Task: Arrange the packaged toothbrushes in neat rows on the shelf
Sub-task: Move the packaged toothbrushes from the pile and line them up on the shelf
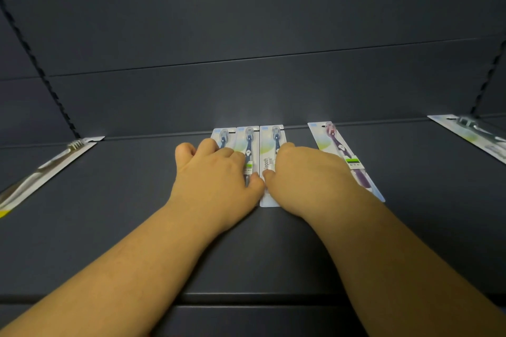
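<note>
**Inspector:** State the position of the packs.

**Assistant:** Three blue-brush packs lie flat at the back of the dark shelf, side by side with long edges touching: first pack, second pack, third pack. Their tops line up close to the back panel. The third pack's near end shows between the wrists.

**Inspector:** Others?

**Assistant:** A purple pack lies to the right of the three, apart from them and slanted, its top leaning left. A grey pack lies far left, angled. Another pack sits at the far right edge, also angled and partly cut off by the frame.

**Inspector:** Hands?

**Assistant:** The left hand rests palm down over the first and second packs, fingers bent at the knuckles, pressing rather than gripping. The right hand lies palm down across the third pack and reaches the near edge of the purple one, fingers likewise bent over the card. The two thumbs nearly meet over the seam between second and third pack. Whether any fingertip hooks a pack edge cannot be told.

**Inspector:** Fixtures?

**Assistant:** Slotted uprights stand at left and right of the back panel.
</note>
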Available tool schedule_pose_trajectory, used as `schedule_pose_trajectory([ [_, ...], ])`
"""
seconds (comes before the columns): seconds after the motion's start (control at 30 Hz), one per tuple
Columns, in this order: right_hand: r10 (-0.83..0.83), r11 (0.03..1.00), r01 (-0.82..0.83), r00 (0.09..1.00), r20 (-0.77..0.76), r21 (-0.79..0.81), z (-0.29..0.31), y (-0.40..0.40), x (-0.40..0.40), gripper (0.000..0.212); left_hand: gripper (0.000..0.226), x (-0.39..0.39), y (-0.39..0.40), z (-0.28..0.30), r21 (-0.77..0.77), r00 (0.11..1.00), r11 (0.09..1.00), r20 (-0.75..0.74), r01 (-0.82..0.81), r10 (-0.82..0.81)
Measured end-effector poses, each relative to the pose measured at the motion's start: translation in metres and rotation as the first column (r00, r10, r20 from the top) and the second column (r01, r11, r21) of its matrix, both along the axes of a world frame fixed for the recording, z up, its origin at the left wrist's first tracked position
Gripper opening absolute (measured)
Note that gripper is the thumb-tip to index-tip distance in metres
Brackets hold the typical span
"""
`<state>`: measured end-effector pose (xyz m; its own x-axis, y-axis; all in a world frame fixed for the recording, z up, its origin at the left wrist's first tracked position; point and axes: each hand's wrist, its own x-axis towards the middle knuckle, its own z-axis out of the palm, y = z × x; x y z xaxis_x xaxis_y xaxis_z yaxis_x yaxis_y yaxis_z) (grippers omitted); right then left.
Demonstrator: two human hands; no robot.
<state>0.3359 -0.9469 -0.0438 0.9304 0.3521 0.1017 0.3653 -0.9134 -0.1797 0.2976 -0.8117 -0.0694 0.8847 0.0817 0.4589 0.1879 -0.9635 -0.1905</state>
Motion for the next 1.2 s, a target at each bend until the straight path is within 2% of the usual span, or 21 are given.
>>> schedule_pose_trajectory([
  [0.17,-0.021,0.998,0.020,1.000,0.021,0.057,0.000,-0.002,-0.002,0.031,0.048,-0.001,0.002,0.001,-0.048,0.999,0.999,0.038,0.018,-0.016],
  [0.37,-0.044,0.976,0.000,0.980,0.196,0.219,0.008,0.003,-0.014,0.030,0.044,-0.015,0.003,0.009,-0.181,0.983,0.979,0.173,0.096,-0.064],
  [0.43,-0.012,0.958,-0.043,0.982,0.189,0.283,0.011,0.001,-0.021,0.026,0.045,-0.024,0.005,0.014,-0.250,0.981,0.959,0.169,0.133,-0.092],
  [0.53,0.118,0.961,-0.156,0.978,0.173,0.227,0.017,0.004,-0.040,0.022,0.037,-0.059,0.023,0.025,-0.374,0.988,0.919,0.128,0.124,-0.081],
  [0.63,0.215,0.951,-0.251,0.957,0.196,0.182,0.024,0.021,-0.064,0.022,0.046,-0.100,0.055,0.031,-0.330,0.991,0.940,0.126,0.088,-0.048],
  [0.77,0.279,0.909,-0.347,0.917,0.284,0.231,0.027,0.066,-0.103,0.031,0.051,-0.151,0.106,0.036,-0.294,0.990,0.955,0.139,0.023,0.018],
  [0.9,0.365,0.871,-0.448,0.864,0.347,0.201,0.033,0.129,-0.143,0.034,0.048,-0.206,0.162,0.039,-0.295,0.978,0.953,0.173,-0.065,0.121],
  [1.2,0.496,0.794,-0.585,0.781,0.379,0.167,0.040,0.286,-0.225,0.031,0.054,-0.329,0.314,0.039,-0.302,0.936,0.926,0.195,-0.226,0.292],
])
